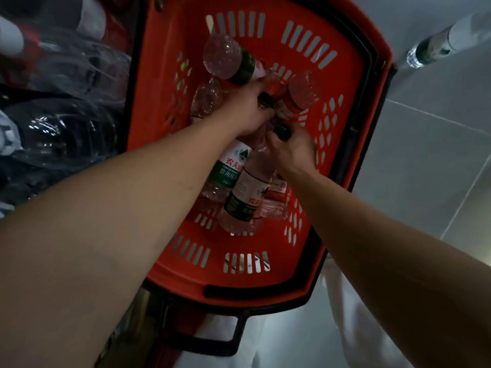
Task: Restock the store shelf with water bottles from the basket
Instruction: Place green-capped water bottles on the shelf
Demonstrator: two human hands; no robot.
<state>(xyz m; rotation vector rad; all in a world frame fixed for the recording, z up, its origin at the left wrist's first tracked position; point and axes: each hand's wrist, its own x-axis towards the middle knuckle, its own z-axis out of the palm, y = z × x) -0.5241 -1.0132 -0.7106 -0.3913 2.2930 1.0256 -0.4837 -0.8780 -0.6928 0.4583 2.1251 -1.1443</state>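
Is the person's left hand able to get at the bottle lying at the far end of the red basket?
Probably yes. The far bottle lies uncovered on top, just beyond the left hand, with nothing between them. But that hand already seems to grip a bottle neck, so it may need to let go first.

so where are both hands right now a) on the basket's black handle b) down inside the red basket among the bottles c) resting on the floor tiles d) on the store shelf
b: the left hand and right hand both reach down inside the red basket, each gripping at the dark-capped neck of a water bottle in the pile.
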